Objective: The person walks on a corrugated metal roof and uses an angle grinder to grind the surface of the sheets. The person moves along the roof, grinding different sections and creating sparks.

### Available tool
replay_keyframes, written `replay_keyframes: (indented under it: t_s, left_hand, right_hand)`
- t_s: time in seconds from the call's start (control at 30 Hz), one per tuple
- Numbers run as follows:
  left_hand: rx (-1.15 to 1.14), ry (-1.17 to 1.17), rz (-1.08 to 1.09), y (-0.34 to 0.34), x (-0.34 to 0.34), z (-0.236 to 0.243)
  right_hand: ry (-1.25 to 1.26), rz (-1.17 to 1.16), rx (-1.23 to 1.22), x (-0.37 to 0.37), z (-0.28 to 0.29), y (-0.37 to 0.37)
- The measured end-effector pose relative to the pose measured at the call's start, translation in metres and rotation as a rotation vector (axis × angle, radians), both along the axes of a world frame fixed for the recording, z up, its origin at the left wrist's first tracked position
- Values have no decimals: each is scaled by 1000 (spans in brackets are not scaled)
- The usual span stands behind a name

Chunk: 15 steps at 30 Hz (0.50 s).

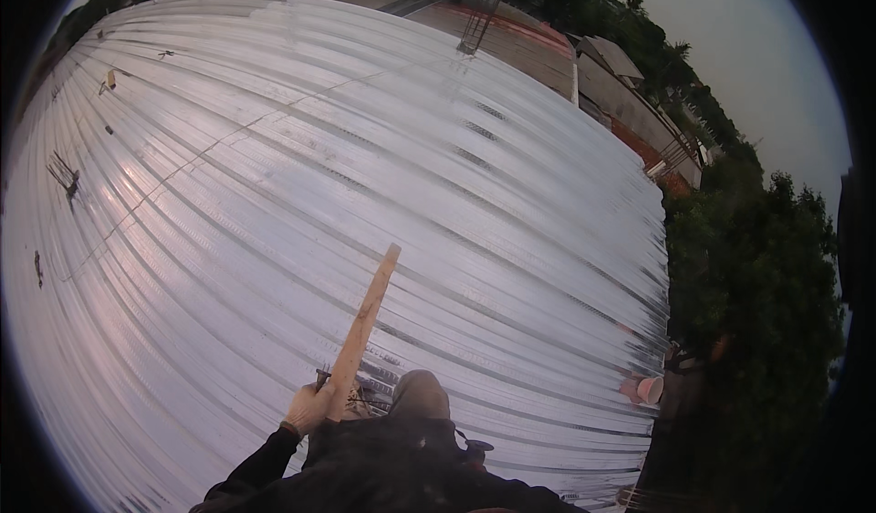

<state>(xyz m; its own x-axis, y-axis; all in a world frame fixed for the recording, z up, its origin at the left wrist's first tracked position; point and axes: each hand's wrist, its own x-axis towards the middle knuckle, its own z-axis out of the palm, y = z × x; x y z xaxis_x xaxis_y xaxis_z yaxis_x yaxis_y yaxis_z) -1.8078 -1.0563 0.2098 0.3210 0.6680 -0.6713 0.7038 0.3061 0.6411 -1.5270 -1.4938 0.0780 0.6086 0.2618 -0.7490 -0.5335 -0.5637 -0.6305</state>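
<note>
In the lower middle, my left hand (308, 409) is closed against the near end of a long, narrow wooden board (367, 317). The board slants away from me and a little to the right, over ribbed metal sheeting (274, 266). A small dark metal piece (323, 378) sticks up beside the fingers; its kind is too small to make out. Thin dark rods or wires (367, 403) show just right of the board, by my knee (421, 392). My right hand does not show. A dark rounded object (477, 445) lies at my right side, its kind unclear.
Steel bar bundles rise through the sheeting at the left (64, 175) and far edge (474, 34). A pinkish bucket (650, 390) stands at the right edge, where the sheeting ends beside trees (748, 285). Small loose pieces (110, 80) lie at the far left.
</note>
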Motion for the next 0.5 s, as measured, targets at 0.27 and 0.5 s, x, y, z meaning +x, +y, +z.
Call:
replay_keyframes:
  t_s: [0.27, 0.5]
  left_hand:
    - [-65, -46, -36, 144, 120, 10]
    - [-61, -30, -58, 268, 235, -16]
  right_hand:
    - [459, -515, 91, 116, -26, 158]
    - [496, -544, 133, 262, -41, 330]
